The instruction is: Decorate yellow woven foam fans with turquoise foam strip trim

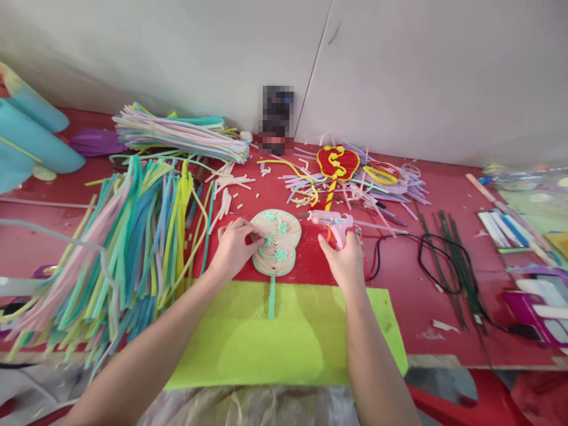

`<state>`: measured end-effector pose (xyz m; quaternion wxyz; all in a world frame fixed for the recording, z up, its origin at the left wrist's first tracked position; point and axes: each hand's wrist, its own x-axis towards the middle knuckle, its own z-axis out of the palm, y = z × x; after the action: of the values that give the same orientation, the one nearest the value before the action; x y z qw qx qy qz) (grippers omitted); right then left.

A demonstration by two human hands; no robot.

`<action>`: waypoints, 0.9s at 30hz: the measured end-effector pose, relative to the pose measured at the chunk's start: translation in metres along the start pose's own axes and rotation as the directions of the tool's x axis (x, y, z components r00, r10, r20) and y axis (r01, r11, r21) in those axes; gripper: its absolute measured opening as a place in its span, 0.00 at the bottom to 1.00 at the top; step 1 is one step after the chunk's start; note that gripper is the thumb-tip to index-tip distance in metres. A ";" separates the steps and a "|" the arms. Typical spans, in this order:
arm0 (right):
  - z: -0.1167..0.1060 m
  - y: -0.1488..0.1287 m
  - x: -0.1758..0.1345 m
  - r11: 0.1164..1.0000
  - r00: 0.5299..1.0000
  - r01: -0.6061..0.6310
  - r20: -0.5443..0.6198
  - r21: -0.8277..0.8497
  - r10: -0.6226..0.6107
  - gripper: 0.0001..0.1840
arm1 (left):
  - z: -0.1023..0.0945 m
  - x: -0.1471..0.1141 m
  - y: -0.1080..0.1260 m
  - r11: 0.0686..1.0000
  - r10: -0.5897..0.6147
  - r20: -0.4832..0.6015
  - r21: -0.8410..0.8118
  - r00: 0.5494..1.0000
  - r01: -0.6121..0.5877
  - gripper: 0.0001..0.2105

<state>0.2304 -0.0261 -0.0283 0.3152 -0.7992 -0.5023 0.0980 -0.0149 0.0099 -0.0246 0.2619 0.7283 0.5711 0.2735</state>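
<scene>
A cream fan made of fuzzy pipe cleaners lies in front of me, with mint-green edging, flowers, a curling stem and a mint handle. My left hand is at its left side, thumb and fingers pinched together over a small green bit on the fan's face; what exactly sits between the fingertips is hidden. My right hand grips the handle of a pink hot glue gun with an orange trigger. The gun's nozzle points left, just beyond the fan's upper right edge.
Pipe cleaner bundles lie at left and back left. A red and yellow fan rests on lilac stems behind the glue gun. A black cord loops at right beside dark green stems. A yellow-green sheet covers the front edge.
</scene>
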 end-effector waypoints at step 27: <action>-0.001 0.000 0.000 0.999 0.999 -0.027 0.020 -0.019 0.027 0.21 | 0.022 -0.006 -0.009 0.993 -0.037 -0.087 0.112 0.996 0.046 0.28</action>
<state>0.2306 -0.0260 -0.0275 0.3013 -0.8078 -0.4954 0.1056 -0.0063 0.0044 -0.0471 0.2012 0.7177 0.6114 0.2657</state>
